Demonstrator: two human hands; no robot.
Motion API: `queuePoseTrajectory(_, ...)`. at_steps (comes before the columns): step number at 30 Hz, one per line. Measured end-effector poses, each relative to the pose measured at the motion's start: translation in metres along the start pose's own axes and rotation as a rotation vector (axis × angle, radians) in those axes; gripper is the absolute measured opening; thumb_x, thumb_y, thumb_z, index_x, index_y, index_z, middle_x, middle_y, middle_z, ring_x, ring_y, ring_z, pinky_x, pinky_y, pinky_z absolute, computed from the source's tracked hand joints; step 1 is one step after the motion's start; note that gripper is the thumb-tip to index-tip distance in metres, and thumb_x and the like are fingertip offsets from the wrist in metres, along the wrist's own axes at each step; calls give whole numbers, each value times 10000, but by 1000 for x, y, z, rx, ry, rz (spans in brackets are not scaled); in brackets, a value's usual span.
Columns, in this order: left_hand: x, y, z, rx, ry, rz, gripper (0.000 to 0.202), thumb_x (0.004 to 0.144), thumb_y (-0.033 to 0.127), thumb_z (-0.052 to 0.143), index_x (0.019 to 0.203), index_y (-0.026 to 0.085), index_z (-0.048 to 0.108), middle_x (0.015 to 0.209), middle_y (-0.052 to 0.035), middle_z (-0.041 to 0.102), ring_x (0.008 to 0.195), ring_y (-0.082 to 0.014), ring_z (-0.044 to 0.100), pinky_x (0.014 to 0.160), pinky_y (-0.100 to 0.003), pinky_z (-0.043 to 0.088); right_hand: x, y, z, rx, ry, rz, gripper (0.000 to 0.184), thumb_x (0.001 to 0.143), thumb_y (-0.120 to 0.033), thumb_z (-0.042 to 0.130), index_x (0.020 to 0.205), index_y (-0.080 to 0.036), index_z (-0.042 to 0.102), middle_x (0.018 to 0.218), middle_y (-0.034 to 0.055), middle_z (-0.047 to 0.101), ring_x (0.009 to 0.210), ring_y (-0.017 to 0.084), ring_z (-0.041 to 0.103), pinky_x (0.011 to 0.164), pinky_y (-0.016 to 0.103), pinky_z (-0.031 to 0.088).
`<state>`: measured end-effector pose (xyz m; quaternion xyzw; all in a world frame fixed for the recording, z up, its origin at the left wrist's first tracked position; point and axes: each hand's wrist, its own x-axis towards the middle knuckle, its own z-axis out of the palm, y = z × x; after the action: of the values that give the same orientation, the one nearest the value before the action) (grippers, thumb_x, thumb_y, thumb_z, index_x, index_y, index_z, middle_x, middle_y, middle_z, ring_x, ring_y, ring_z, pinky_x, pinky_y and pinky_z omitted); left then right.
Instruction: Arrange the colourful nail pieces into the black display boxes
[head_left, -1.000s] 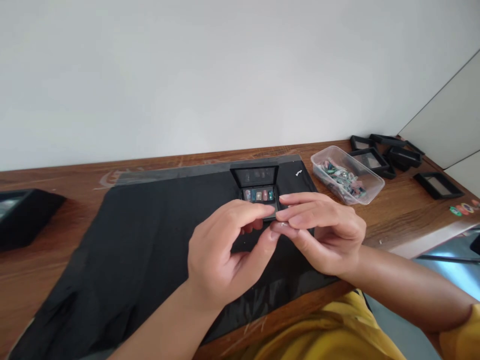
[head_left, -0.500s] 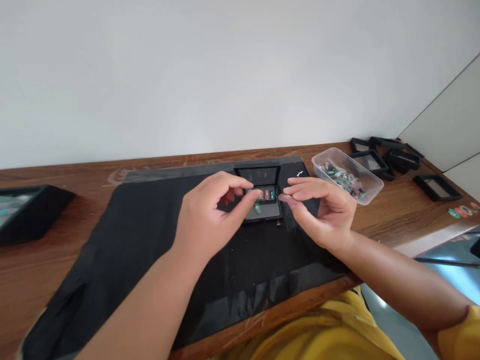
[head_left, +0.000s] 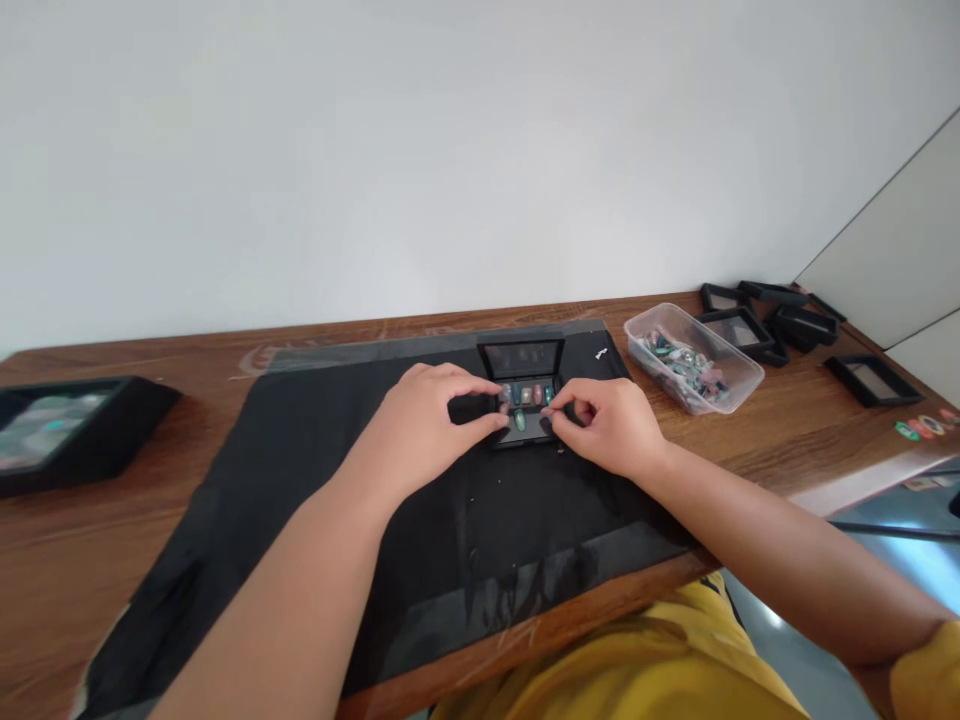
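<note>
A small black case (head_left: 534,434) lies on the black mat with its lid (head_left: 523,356) raised. Inside it, a row of several false nails (head_left: 527,395) in teal, silvery and pink runs along the back. One green false nail (head_left: 520,420) lies in front of that row. My left hand (head_left: 424,430) is at the case's left edge, thumb and index finger apart, their tips touching the edge. Over the case's front right part, my right hand (head_left: 611,425) pinches a small pinkish false nail (head_left: 547,411), mostly covered by the fingertips.
A clear plastic tub (head_left: 739,385) with many loose false nails stands right of the mat (head_left: 300,480). Several black window boxes (head_left: 874,380) lie at the far right. Another black box (head_left: 112,440) sits at the left. Round colourful stickers (head_left: 928,427) are near the right edge.
My right hand has moved left and down with the pinched nail, into the case. My left hand has drawn back from above the nails to the case's left edge, its fingers spreading.
</note>
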<state>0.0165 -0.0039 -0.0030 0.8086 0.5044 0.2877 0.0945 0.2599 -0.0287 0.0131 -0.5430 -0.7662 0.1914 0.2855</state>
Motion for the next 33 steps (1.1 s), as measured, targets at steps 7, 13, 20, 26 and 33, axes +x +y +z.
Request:
queuePoseTrajectory(7,0,2,1,29,-92,-38,238,792,357,828,1029,354,837,1003,-49,787,1009,-349,675,871,-511,585,7,0,10,97,-71,-5,67,764,-148,697,756,-194,744,524,-90,461,517,85,433,600,230,323)
queuePoseTrajectory(13,-3,8,-1,24,-76,19,208,818,321,764,1018,323,821,1007,-55,790,998,-335,679,855,-484,589,12,0,15,81,-96,-8,101,763,-132,693,785,-196,768,555,-79,529,534,90,467,609,233,337)
queuePoseTrajectory(20,-5,21,6,5,-59,95,143,857,313,723,973,263,790,936,-73,786,928,-311,698,786,-453,600,6,-7,11,-84,-99,-43,158,789,-183,704,857,-258,826,610,-40,677,588,132,597,639,257,376)
queuePoseTrajectory(26,-4,20,9,72,-57,106,151,869,338,727,978,262,800,934,-78,793,923,-316,708,768,-449,604,4,-12,9,-204,-136,-54,180,832,-216,690,921,-272,836,740,-8,787,672,175,694,648,284,399)
queuePoseTrajectory(33,-4,24,9,55,-68,114,131,872,307,705,956,258,793,898,-63,794,881,-306,700,736,-443,583,1,-13,15,-327,-125,-139,181,900,-199,637,940,-231,811,988,44,842,865,227,763,735,313,454)
